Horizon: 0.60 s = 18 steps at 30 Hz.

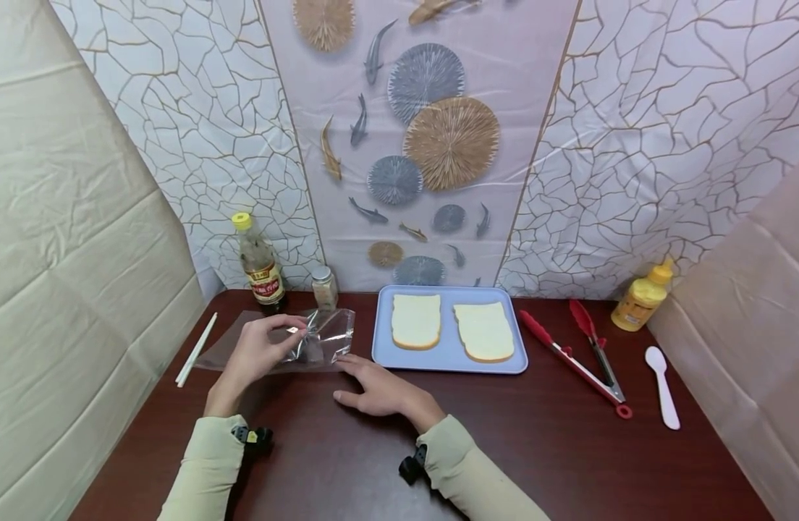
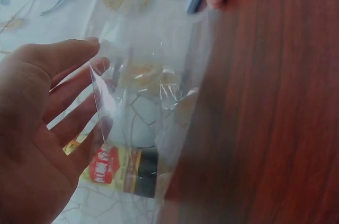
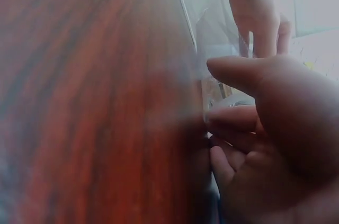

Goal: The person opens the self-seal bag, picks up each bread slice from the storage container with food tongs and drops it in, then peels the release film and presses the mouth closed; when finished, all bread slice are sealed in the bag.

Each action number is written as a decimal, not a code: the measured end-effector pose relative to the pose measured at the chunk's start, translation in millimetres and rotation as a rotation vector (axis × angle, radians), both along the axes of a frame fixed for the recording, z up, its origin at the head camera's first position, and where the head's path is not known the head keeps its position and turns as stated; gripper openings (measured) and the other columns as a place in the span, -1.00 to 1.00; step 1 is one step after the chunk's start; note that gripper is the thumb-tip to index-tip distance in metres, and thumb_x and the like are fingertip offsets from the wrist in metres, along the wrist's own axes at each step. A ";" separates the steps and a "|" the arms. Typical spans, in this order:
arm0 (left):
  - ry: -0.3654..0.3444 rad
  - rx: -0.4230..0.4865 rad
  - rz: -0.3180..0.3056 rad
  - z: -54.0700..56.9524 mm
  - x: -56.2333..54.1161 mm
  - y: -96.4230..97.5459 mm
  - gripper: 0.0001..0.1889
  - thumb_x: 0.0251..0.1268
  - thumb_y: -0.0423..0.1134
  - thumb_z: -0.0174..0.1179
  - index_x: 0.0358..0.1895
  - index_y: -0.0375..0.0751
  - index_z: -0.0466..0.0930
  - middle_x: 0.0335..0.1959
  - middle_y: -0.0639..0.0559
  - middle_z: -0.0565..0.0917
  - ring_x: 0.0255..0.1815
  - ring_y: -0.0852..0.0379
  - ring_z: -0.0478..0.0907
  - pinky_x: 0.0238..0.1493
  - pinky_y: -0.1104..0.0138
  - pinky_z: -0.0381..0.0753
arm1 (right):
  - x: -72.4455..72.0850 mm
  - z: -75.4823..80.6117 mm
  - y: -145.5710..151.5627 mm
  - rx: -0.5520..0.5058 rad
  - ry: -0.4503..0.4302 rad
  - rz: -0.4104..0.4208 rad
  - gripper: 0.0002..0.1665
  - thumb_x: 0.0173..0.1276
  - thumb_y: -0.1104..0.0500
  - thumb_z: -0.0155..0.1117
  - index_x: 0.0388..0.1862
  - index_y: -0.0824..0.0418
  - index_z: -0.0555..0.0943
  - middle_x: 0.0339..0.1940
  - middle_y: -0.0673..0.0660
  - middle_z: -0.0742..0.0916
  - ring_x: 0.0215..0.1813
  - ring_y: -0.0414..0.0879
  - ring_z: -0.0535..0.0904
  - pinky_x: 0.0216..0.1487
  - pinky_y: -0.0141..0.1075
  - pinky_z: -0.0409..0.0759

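Note:
A clear plastic bag (image 1: 334,334) lies on the left part of the table, its film catching the light. Above its middle, my left hand (image 1: 255,352) pinches a raised fold between thumb and fingertips. The left wrist view shows that film (image 2: 124,110) stretched from the thumb and index finger, with a bottle's label seen through it. My right hand (image 1: 381,389) rests its outstretched fingers at the bag's lower right corner, thumb apart. In the right wrist view, the right fingertips sit low by the table surface, and the other hand (image 3: 257,12) is beyond them.
A blue tray (image 1: 448,364) with two bread slices (image 1: 415,320) stands right of the bag. Behind the bag are a sauce bottle (image 1: 259,264) and a shaker jar (image 1: 324,288). White chopsticks (image 1: 196,350) lie left; red tongs (image 1: 578,365), a yellow bottle (image 1: 640,300) and a white spoon (image 1: 663,387) lie right.

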<state>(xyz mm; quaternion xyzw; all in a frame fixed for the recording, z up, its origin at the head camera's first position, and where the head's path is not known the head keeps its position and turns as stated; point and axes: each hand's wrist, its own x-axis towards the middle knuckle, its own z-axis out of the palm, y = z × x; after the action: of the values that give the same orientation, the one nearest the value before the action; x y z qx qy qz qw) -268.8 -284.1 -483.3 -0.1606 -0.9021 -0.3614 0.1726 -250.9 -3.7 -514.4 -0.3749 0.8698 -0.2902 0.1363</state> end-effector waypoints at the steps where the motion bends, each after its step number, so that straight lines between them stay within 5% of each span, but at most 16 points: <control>1: -0.002 -0.007 -0.007 -1.2 -0.6 1.6 -0.87 0.44 -0.17 0.49 -0.05 -0.06 0.88 -0.02 0.10 0.89 0.08 0.06 0.81 0.12 0.20 0.69 | 0.3 -0.3 0.8 -0.010 -0.003 -0.003 -0.22 0.69 -0.14 0.17 0.70 0.20 0.34 0.77 0.18 0.35 0.80 0.01 0.19 0.76 -0.07 0.24; 6: -0.015 -0.025 -0.016 -6.3 -3.3 7.1 -0.85 0.45 -0.14 0.48 -0.04 -0.05 0.88 -0.03 0.10 0.89 0.05 0.08 0.82 0.11 -0.08 0.72 | 2.9 1.1 5.5 -0.090 -0.024 -0.015 -0.23 0.70 -0.10 0.18 0.73 0.16 0.30 0.75 0.19 0.39 0.78 0.05 0.23 0.75 -0.01 0.26; 13: -0.053 0.001 -0.016 -10.9 -4.0 8.6 -0.89 0.46 -0.15 0.48 -0.07 -0.02 0.88 -0.03 0.04 0.89 -0.44 0.12 0.76 -0.32 0.28 0.73 | 8.6 2.6 24.7 -0.203 -0.060 -0.027 -0.29 0.72 -0.13 0.17 0.69 0.11 0.38 0.65 0.11 0.53 0.68 -0.02 0.40 0.66 -0.07 0.42; 18: -0.094 0.032 -0.026 -12.9 -3.0 5.7 -0.87 0.47 -0.18 0.46 -0.04 -0.07 0.87 -0.01 -0.03 0.88 -0.52 0.00 0.76 -0.41 0.39 0.69 | 11.2 4.9 66.5 -0.401 -0.148 -0.055 -0.44 0.70 0.08 0.24 0.55 0.27 0.52 0.47 0.23 0.69 0.47 0.07 0.65 0.48 -0.07 0.62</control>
<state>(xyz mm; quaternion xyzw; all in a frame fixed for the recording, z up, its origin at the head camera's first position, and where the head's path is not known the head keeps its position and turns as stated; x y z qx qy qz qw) -271.8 -278.3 -496.1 -0.1524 -0.9013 -0.3850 0.1276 -239.8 62.7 -509.5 -0.3482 0.7923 -0.4878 0.1144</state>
